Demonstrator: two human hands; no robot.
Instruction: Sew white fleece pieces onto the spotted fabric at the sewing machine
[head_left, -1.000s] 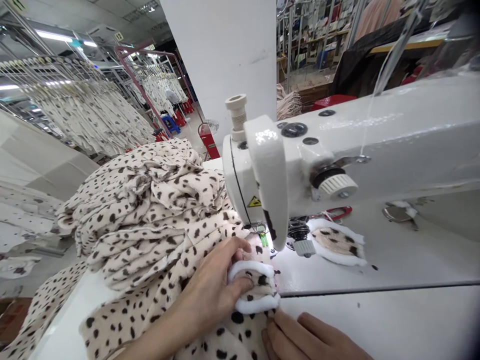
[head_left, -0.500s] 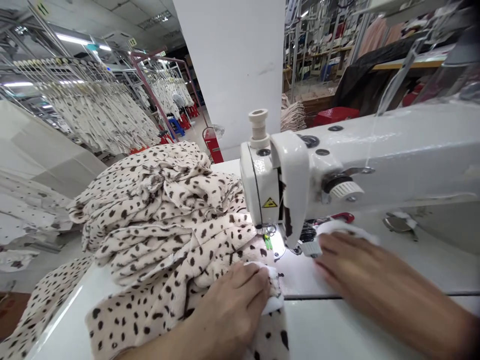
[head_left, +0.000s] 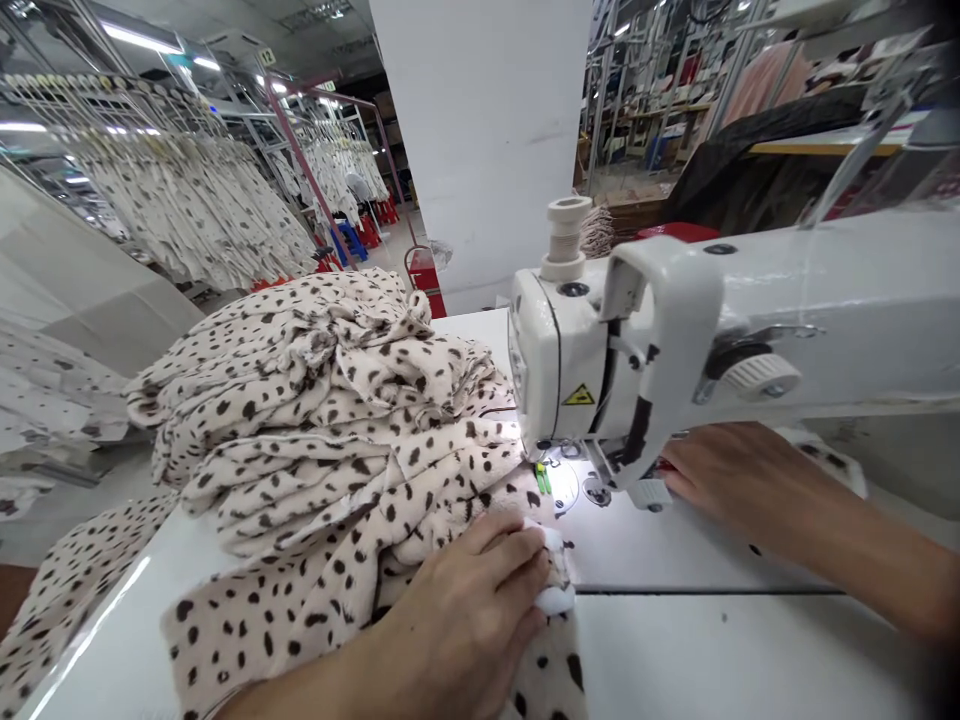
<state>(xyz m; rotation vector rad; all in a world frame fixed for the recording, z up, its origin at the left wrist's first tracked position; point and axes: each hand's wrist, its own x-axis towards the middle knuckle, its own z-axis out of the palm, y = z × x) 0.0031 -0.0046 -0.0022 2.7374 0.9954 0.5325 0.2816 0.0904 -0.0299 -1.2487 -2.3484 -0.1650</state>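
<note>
My left hand [head_left: 480, 600] has its fingers curled over the edge of the spotted plush fabric [head_left: 360, 540], where a white folded edge [head_left: 555, 598] pokes out beside the fingertips. To the right, my right hand [head_left: 720, 465] reaches under the arm of the white sewing machine [head_left: 637, 330]. Its fingertips are partly hidden behind the machine head, close to a small red object [head_left: 664, 466] that barely shows. A white piece with dark spots [head_left: 832, 460] lies behind that hand. Near the lit needle plate [head_left: 564, 487] sits a small green part [head_left: 542, 478].
A large heap of spotted fabric [head_left: 300, 370] covers the left of the white table [head_left: 645, 650]. A white pillar [head_left: 487, 150] rises behind the machine. Spotted garments [head_left: 202, 200] hang on racks at the far left.
My right hand has moved deeper under the machine arm, towards the red object, and away from the white piece. The view has shifted slightly; my left hand keeps its hold on the fabric.
</note>
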